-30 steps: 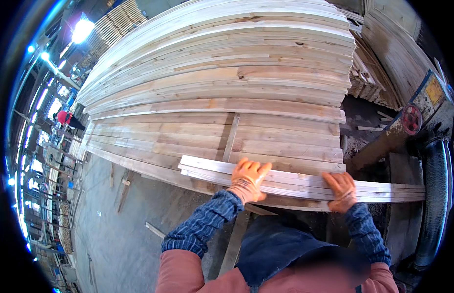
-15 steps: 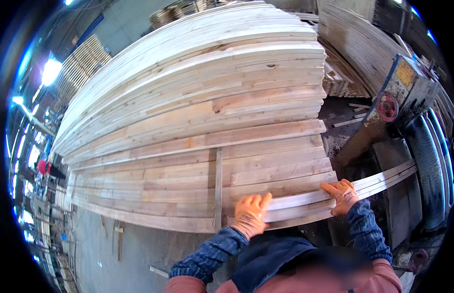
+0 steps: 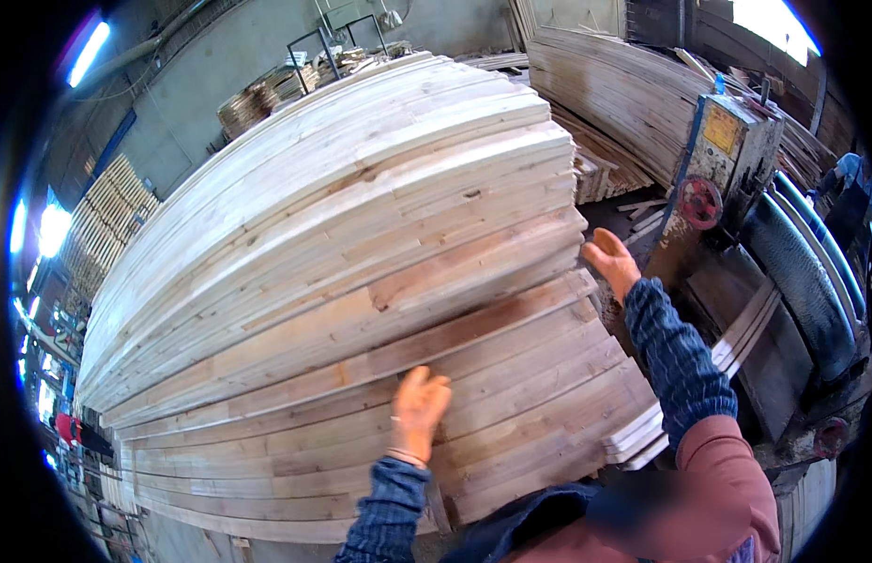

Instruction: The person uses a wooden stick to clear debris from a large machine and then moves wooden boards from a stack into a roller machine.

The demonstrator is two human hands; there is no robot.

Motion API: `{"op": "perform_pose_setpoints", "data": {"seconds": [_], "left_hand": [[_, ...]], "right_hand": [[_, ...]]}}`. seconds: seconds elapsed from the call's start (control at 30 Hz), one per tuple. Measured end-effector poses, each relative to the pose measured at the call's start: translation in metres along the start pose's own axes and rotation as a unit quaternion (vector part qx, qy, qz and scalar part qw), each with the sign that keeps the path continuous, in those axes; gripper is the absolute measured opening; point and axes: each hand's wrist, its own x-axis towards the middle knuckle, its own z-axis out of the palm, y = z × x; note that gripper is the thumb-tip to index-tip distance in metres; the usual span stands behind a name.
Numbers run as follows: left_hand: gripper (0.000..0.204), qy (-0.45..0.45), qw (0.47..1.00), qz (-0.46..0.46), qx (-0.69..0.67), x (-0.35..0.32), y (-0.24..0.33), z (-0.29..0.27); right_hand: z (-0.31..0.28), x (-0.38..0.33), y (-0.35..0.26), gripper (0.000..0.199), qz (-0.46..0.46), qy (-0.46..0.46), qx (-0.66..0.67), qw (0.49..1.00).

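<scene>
A large stack of pale wooden boards [image 3: 361, 281] fills the middle, stepped down toward me. My left hand [image 3: 420, 413], in an orange glove, is over the lower boards, just below the front edge of a raised board [image 3: 473, 335]. Its fingers are loosely apart and hold nothing. At the right end of the stack my right hand [image 3: 612, 261], also gloved in orange, is beside the board ends with fingers and thumb apart. Whether it touches the wood I cannot tell. Several narrow strips [image 3: 639, 439] run under my right forearm toward the machine.
A worn machine with a red handwheel [image 3: 700, 203] and a large dark roller [image 3: 800, 272] stands at the right. Behind it leans another board stack [image 3: 623, 89]. Stacked lumber [image 3: 107, 216] rises at the far left. A person in red [image 3: 68, 429] is at the left edge.
Both hands have let go of the narrow strips. My right hand has moved up to the stack's right end, my left hand leftward over the boards. The view has shifted.
</scene>
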Motion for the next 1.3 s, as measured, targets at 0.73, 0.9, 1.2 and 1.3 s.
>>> {"op": "perform_pose_setpoints", "data": {"seconds": [0.73, 0.9, 1.2, 1.3], "left_hand": [[0.055, 0.268, 0.888, 0.116, -0.355, 0.039, 0.079, -0.155], [0.042, 0.273, 0.878, 0.087, -0.385, -0.047, 0.052, -0.120], [0.059, 0.146, 0.915, -0.037, -0.374, -0.166, -0.073, -0.018], [0.066, 0.033, 0.923, -0.068, -0.376, -0.194, -0.119, -0.014]], "right_hand": [[-0.076, 0.043, 0.041, 0.047, 0.170, -0.167, -0.162, 0.958], [0.006, -0.035, -0.049, 0.065, 0.109, -0.372, -0.241, 0.890], [0.361, -0.278, -0.013, 0.116, 0.002, -0.778, -0.260, 0.572], [0.356, -0.295, -0.037, 0.118, 0.034, -0.778, -0.285, 0.558]]}}
